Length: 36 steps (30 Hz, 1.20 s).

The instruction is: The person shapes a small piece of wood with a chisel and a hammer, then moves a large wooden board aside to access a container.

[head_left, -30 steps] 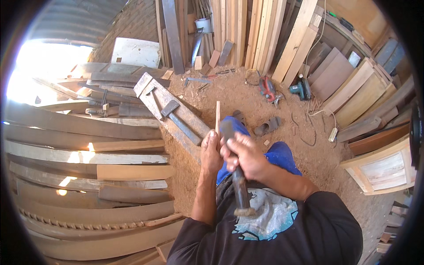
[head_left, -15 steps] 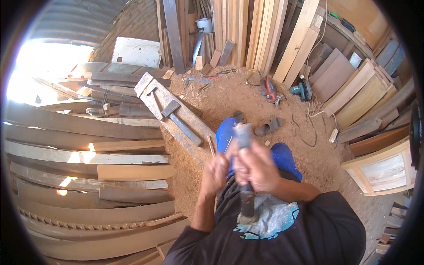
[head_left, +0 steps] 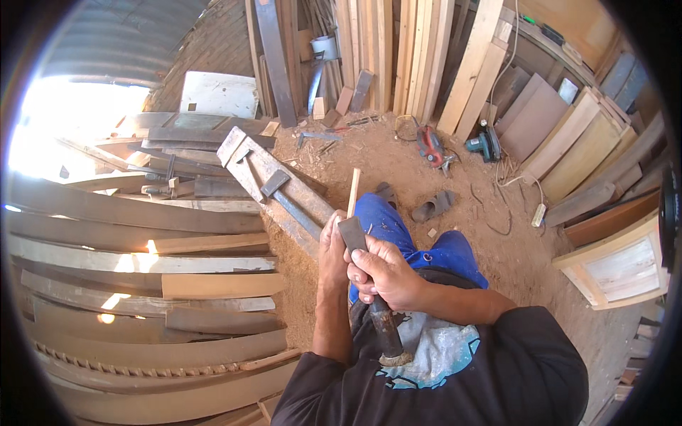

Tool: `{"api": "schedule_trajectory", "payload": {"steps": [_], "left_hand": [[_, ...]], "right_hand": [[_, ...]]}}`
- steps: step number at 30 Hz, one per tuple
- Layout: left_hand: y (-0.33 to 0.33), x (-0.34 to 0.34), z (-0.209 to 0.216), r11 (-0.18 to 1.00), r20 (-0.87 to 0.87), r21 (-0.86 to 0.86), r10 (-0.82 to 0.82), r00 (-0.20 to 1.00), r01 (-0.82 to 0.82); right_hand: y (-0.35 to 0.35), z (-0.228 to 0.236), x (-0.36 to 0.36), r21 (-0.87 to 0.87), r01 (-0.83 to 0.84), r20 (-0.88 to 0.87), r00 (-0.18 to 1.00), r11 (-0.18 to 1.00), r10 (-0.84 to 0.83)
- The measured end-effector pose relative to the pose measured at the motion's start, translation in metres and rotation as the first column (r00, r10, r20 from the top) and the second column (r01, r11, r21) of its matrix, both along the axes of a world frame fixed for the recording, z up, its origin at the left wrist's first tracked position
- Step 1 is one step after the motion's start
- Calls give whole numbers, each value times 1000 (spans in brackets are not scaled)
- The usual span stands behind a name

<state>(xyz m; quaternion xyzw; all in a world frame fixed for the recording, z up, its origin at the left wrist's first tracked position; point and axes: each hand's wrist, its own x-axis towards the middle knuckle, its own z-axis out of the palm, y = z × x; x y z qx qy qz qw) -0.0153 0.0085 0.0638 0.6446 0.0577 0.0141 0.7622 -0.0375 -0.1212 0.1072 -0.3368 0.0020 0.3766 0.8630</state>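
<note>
In front of my lap, my right hand is wrapped round a wide chisel. Its flat dark blade points away from me, while the dark handle runs back toward my shirt, its end frayed. Close beside it, my left hand is closed round a thin wooden stick that sticks up past the fingers. The blade lies over the left fingers and hides where it meets the stick. Beyond my left hand, a hammer rests on a sloping plank.
Stacked boards fill the left side. Sandals, a red power tool and a green circular saw with its cable lie on the sawdust-covered floor. Upright timber leans at the back; a framed panel stands at right.
The chisel has swung slightly left and down, its blade now over the left fingers. My left hand has moved up and the stick now stands more upright. The hammer stays on the plank.
</note>
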Motion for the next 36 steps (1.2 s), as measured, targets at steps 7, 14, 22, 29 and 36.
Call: {"api": "schedule_trajectory", "payload": {"steps": [7, 14, 22, 29, 36], "left_hand": [[-15, -20, 11, 923, 198, 378, -1, 980, -75], [-9, -31, -2, 923, 126, 385, -42, 991, -10], [0, -101, -49, 963, -193, 264, 1, 981, 50], [-2, -23, -25, 984, 117, 162, 61, 991, -79], [-7, -37, -6, 871, 264, 480, -26, 964, -108]], "right_hand": [[-16, -4, -10, -24, 27, 3, 1000, 999, -27], [-20, 0, -10, -15, 45, 10, 999, 999, -45], [-65, 33, 2, -99, 284, 183, 947, 954, -263], [-7, -5, 2, 36, -20, -59, 998, 999, 22], [-23, 3, -4, -10, 31, 14, 999, 999, -31]]}}
